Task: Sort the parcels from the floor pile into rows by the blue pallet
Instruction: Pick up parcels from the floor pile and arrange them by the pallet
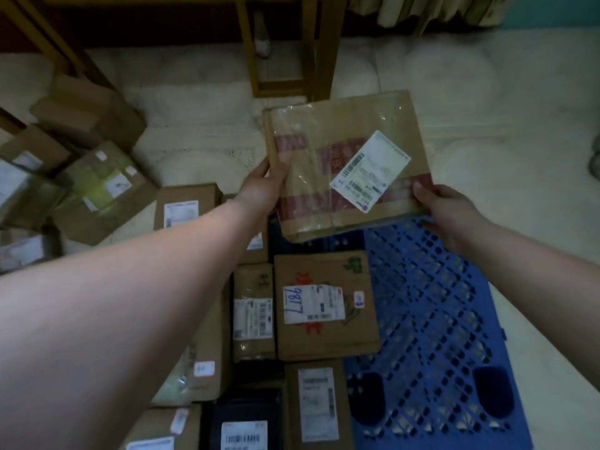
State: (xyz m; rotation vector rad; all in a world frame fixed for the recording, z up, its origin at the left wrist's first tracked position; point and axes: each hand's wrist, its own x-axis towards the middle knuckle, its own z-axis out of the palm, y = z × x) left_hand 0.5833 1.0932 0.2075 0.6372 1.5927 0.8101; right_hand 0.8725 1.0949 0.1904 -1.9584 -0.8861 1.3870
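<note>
Above the blue pallet (431, 319), left hand (259, 186) and right hand (454, 216) each grip an edge of a taped flat parcel (344, 164) – several boxes (324, 303) already lie in rows alongside, the floor pile (74, 177) still waits.

Both hands (259, 186) hold flat parcel (344, 164) above blue pallet (431, 319).

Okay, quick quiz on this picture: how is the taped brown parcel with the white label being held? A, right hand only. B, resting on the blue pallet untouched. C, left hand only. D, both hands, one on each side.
D: the left hand grips the left edge of the parcel and the right hand grips its right edge, above the blue pallet.
</note>
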